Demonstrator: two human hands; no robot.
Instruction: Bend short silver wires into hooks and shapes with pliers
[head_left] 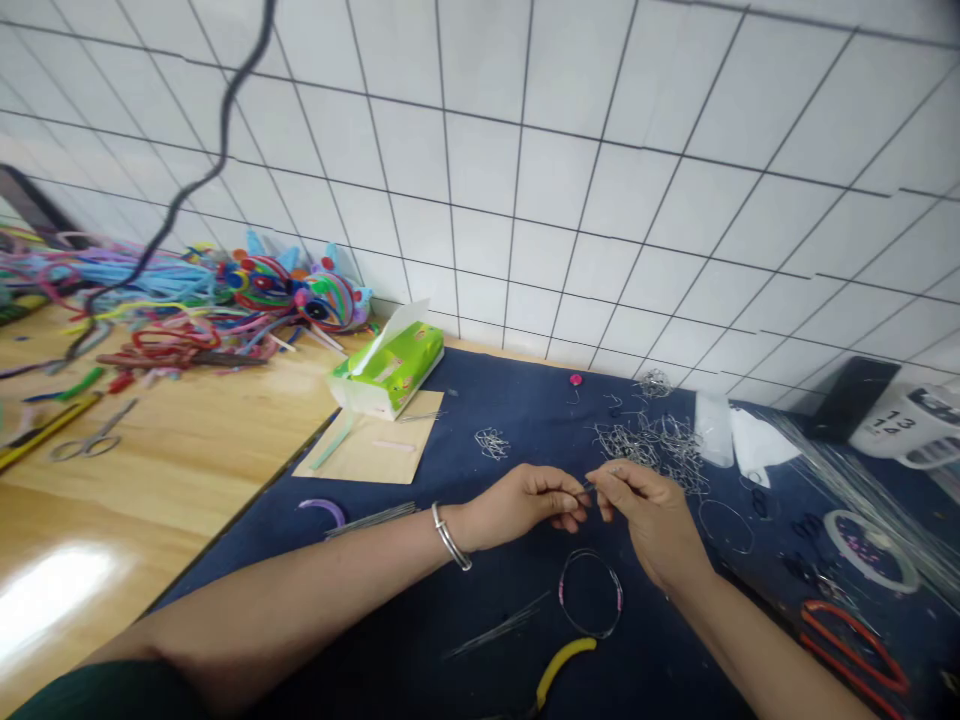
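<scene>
My left hand (pixel 538 500), with a silver bangle at its wrist, is closed in a pinch above the dark blue cloth (pixel 405 620). Its fingertips almost meet those of my right hand (pixel 651 515), which is pinched too. Between them shows a bit of thin wire (pixel 589 487); its full shape is hidden by the fingers. Below the hands lies a wire ring (pixel 561 590) with pink sections. Nearby are loose straight wires (pixel 499 627) and a yellow-handled tool (pixel 562 665), cut off by the frame's bottom edge. Behind my right hand spreads a heap of bent wire pieces (pixel 667 445).
A green tissue pack (pixel 401 365) stands on a tan board's (pixel 416 460) far side. At left are scissors (pixel 88 443) and colourful strips (pixel 165 280). To the right lie a round bead dish (pixel 904 575), red-orange handles (pixel 855 640) and a white mug (pixel 892 430). A tiled wall (pixel 487 170) rises behind.
</scene>
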